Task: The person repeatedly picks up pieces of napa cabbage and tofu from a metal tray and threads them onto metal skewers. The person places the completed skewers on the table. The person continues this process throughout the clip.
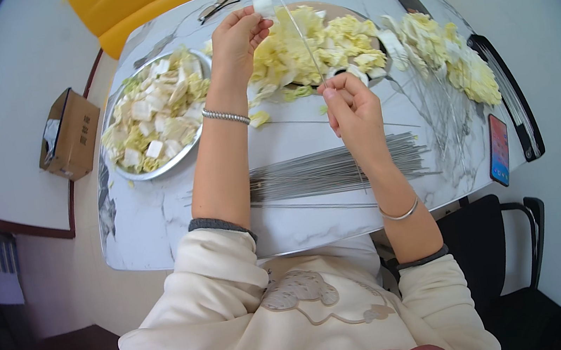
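My left hand (240,34) is raised over the far part of the table and pinches a piece of white cabbage stem (262,0). In my right hand (354,107) is the lower end of a thin metal skewer (300,34); its upper end stands just right of the cabbage piece, and whether they touch I cannot tell. Below my hands lies a bundle of thin metal skewers (307,173), partly hidden by my right wrist. Beyond them, a heap of yellow cabbage leaves (315,37) covers much of a round board (343,9).
A round metal tray (157,174) of cut cabbage stands at left, with eyeglasses (217,8) farther back. On the right are more cabbage leaves (442,47), a black tray (525,127) holding skewers, and a phone (498,149). A black chair (474,250) stands by the near right edge.
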